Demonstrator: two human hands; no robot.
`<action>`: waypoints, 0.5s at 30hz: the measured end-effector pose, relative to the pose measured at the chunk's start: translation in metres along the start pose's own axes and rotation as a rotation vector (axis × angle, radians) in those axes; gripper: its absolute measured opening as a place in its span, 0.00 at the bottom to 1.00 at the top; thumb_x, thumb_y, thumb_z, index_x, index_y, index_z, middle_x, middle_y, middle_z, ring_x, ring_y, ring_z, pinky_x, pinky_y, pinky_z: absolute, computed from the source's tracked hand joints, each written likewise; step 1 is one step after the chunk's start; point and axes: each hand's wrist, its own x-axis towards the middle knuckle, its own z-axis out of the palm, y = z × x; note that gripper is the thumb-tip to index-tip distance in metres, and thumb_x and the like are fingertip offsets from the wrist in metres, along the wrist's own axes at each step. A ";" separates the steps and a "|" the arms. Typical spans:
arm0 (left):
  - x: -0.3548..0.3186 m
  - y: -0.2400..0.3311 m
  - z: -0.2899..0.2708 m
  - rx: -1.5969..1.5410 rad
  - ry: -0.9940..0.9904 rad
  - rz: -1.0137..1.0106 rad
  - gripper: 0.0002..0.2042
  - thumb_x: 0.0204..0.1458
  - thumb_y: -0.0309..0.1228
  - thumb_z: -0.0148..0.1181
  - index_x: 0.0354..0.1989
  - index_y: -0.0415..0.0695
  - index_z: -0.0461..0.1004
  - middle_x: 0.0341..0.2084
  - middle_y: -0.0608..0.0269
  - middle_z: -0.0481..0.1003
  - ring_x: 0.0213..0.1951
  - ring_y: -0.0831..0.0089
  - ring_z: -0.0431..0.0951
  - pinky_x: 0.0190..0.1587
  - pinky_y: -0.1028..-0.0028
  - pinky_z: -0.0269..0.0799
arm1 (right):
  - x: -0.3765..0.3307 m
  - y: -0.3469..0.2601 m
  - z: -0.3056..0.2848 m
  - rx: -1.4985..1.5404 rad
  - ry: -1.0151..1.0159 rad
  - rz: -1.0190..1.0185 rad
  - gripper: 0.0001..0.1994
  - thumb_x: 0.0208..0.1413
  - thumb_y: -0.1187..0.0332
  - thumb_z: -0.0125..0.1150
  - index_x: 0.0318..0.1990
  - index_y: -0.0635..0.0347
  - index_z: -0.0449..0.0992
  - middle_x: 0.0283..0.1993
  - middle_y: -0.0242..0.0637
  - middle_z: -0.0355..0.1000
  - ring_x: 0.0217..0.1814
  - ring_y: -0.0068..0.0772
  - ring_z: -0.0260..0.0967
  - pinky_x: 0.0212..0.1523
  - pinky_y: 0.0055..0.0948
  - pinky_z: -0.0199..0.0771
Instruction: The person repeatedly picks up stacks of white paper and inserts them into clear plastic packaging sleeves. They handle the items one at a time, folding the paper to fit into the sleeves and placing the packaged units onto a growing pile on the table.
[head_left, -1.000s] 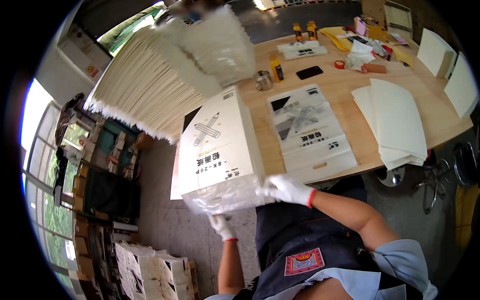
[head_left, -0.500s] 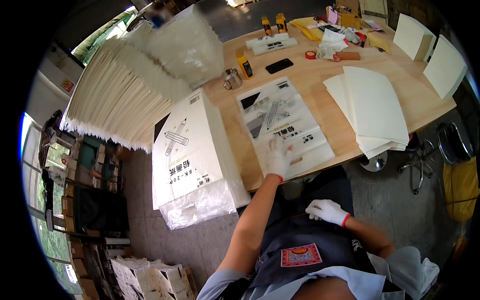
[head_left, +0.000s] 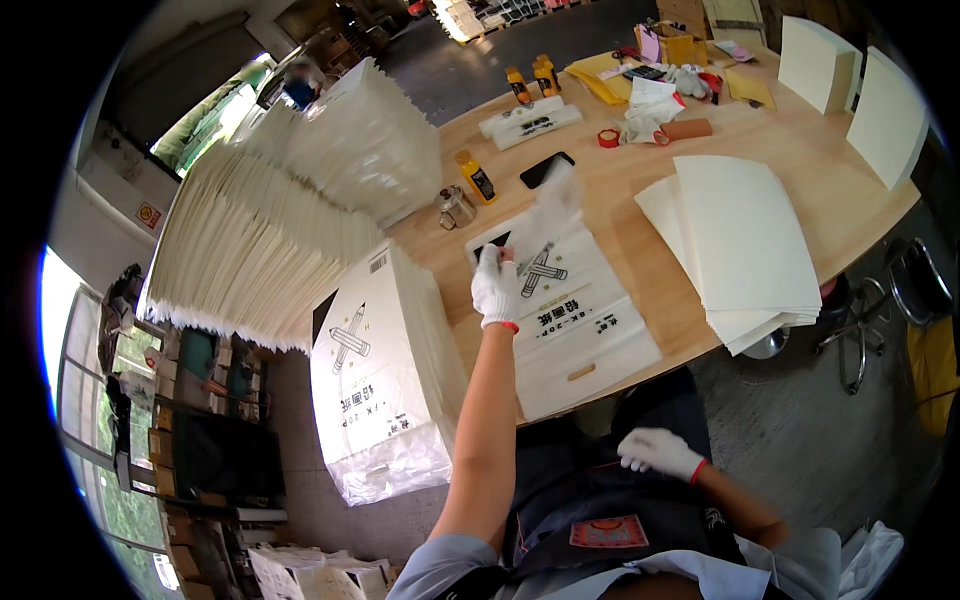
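Observation:
My left hand (head_left: 496,289), in a white glove, reaches out over the wooden table (head_left: 640,190) and grips the top end of a flat printed plastic bag (head_left: 575,320) that lies near the table's front edge; the bag's clear flap (head_left: 552,200) is lifted above it. My right hand (head_left: 655,450), also gloved, hangs low in front of my dark apron with its fingers loosely apart and nothing in it. A thick bundle of white paper in a printed plastic bag (head_left: 378,370) stands at the table's left end.
A stack of white sheets (head_left: 745,250) lies right of the flat bag. Tall fanned piles of white paper (head_left: 290,220) fill the left. Small yellow bottles (head_left: 475,178), a black phone (head_left: 546,169), a red tape roll (head_left: 608,138) and upright white packs (head_left: 855,90) sit farther back. A stool (head_left: 900,290) stands right.
My left hand let go of the wrapped bundle and moved right onto the flat bag, then further up to its top end. My right hand dropped to my lap.

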 end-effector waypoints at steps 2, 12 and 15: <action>-0.011 0.031 -0.025 -0.200 0.062 -0.051 0.06 0.57 0.31 0.52 0.33 0.42 0.69 0.27 0.60 0.72 0.30 0.68 0.70 0.37 0.71 0.65 | 0.012 -0.022 -0.015 0.081 0.056 -0.129 0.14 0.61 0.60 0.51 0.39 0.62 0.74 0.32 0.35 0.75 0.30 0.22 0.71 0.33 0.22 0.74; -0.110 0.036 -0.079 -1.106 0.075 -0.317 0.06 0.61 0.33 0.52 0.35 0.45 0.69 0.27 0.74 0.68 0.29 0.85 0.66 0.34 0.84 0.62 | 0.084 -0.110 -0.041 0.812 0.057 -0.281 0.26 0.58 0.51 0.56 0.58 0.57 0.64 0.52 0.35 0.67 0.47 0.26 0.66 0.47 0.32 0.70; -0.128 0.000 -0.079 -1.073 0.075 -0.498 0.07 0.61 0.34 0.52 0.34 0.45 0.70 0.27 0.74 0.69 0.29 0.85 0.67 0.32 0.82 0.64 | 0.095 -0.104 -0.019 0.916 -0.181 -0.169 0.23 0.55 0.53 0.61 0.54 0.54 0.68 0.44 0.31 0.69 0.43 0.25 0.67 0.44 0.30 0.71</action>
